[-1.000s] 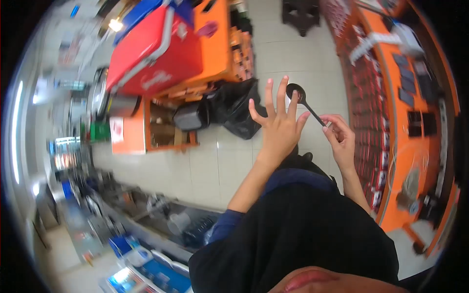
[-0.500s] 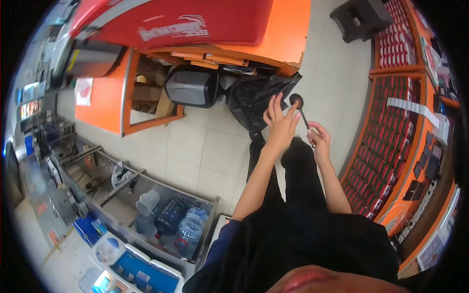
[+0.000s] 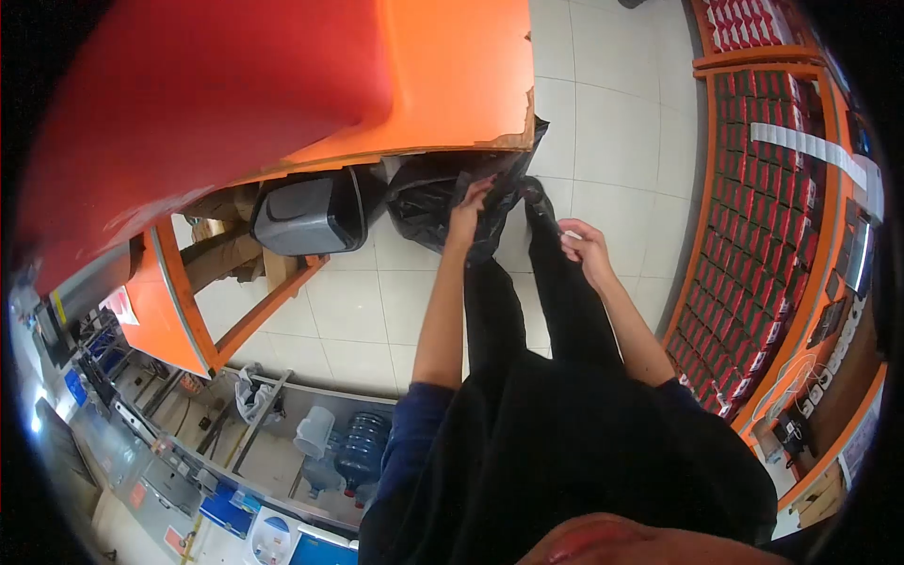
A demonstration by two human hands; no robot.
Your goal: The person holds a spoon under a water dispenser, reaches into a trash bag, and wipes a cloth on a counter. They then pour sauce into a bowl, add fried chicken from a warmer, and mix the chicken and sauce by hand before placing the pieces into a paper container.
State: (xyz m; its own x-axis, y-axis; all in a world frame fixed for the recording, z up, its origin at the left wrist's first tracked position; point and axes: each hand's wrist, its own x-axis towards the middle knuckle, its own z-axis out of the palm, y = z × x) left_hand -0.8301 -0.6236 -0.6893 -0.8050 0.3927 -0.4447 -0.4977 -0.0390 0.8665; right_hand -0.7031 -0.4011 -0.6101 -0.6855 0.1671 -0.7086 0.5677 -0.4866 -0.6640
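Note:
My left hand (image 3: 468, 209) is at the black plastic bag (image 3: 424, 202) under the orange table, its fingers bent together over a fold of the plastic. The bag's raised edge stands up beside those fingers. To the right, my right hand (image 3: 588, 249) is pinched around the thin dark handle of a black ladle (image 3: 534, 191). The ladle's round bowl points away from me, near the bag's right side. Its handle is hard to separate from my black trousers behind it.
An orange table (image 3: 461, 71) with a chipped corner carries a large red box (image 3: 235, 104). Below it lies a grey-black bin (image 3: 306, 212). Shelves of red boxes (image 3: 749, 235) line the right side. Water bottles (image 3: 363, 450) stand in a metal-framed unit at lower left.
My left hand has moved left from beside the ladle's bowl to the bag, and its fingers have closed. My right hand and the ladle have shifted left. The view has moved closer to the table.

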